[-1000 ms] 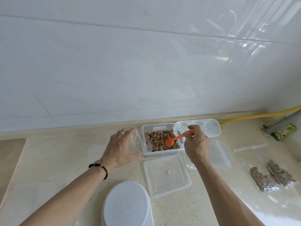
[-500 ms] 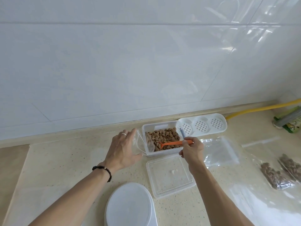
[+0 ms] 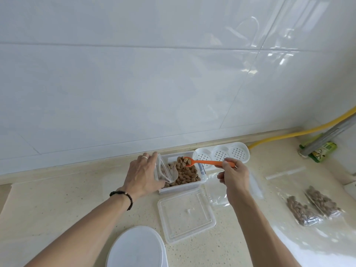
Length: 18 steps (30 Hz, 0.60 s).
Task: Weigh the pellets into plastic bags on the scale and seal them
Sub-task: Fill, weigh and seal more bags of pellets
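The right hand (image 3: pixel 234 177) pinches the handle end of an orange scoop (image 3: pixel 202 162), its bowl heaped with pellets (image 3: pixel 185 173) and raised over the clear container (image 3: pixel 200 171) at the back of the worktop (image 3: pixel 57 205). The scoop lies nearly level, long axis running left to right, bowl pointing left toward the bag. The left hand (image 3: pixel 142 175) grips a small plastic bag (image 3: pixel 163 173) at the container's left edge, mouth tilted toward the scoop. This looks like the filling step; next the bowl must reach the mouth and tip without spilling. The scale (image 3: pixel 136 247) waits near the front, unused; two filled bags (image 3: pixel 314 208) lie far right.
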Tool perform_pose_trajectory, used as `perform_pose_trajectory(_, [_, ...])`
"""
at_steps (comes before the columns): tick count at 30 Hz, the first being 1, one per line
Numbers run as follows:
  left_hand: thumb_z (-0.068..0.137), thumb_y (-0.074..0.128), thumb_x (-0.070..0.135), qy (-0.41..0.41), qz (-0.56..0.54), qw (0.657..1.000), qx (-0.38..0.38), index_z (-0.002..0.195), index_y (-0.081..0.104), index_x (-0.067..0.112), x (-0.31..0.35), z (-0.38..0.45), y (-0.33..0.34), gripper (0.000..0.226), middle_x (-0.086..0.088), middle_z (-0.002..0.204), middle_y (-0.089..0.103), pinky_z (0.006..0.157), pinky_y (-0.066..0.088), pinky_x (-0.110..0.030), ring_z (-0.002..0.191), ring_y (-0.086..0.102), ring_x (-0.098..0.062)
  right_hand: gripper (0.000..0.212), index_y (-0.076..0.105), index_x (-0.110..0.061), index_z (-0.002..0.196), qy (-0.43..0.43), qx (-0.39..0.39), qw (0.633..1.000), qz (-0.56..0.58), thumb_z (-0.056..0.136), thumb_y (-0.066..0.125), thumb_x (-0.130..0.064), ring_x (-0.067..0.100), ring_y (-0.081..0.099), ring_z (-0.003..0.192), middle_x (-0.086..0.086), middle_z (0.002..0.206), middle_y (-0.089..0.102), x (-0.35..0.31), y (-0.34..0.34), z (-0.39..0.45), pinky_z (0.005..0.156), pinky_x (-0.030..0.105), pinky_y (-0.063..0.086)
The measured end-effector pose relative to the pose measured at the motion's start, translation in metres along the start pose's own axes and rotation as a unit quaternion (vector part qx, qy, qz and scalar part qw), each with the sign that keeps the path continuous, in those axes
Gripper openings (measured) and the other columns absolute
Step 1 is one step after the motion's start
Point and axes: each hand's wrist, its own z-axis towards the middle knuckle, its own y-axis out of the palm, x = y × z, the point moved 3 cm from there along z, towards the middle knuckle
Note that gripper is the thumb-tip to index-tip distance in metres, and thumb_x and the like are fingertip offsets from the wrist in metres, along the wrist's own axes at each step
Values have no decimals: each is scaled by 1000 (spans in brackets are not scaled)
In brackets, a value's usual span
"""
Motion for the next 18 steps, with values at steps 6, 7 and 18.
perform_pose_trajectory(6, [67,72,53,9,-43,999,8,141,30,16,19,8,-6,93,-3,117,47,92,41,-34,110,44,-21,11,60,-12,104,-94,-44,993,-54,96,53,-7,12,56,44,9,84,72,-32,6,-20,48,27,47])
perform_pose_trajectory(7, [67,73,51,8,-64,998,9,144,29,17,22,7,-7,94,-3,120,45,95,39,-35,114,43,-21,10,60,-14,100,-131,-56,986,-84,96,54,-7,13,57,45,9,84,69,-37,9,-25,46,25,47])
perform_pose_trajectory(18, [69,75,38,13,-203,979,19,148,26,17,19,-9,-13,96,6,117,36,104,35,-37,114,38,-16,12,61,-12,96,-127,-147,975,-107,97,53,-3,13,55,44,15,76,59,-45,27,-47,44,21,45])
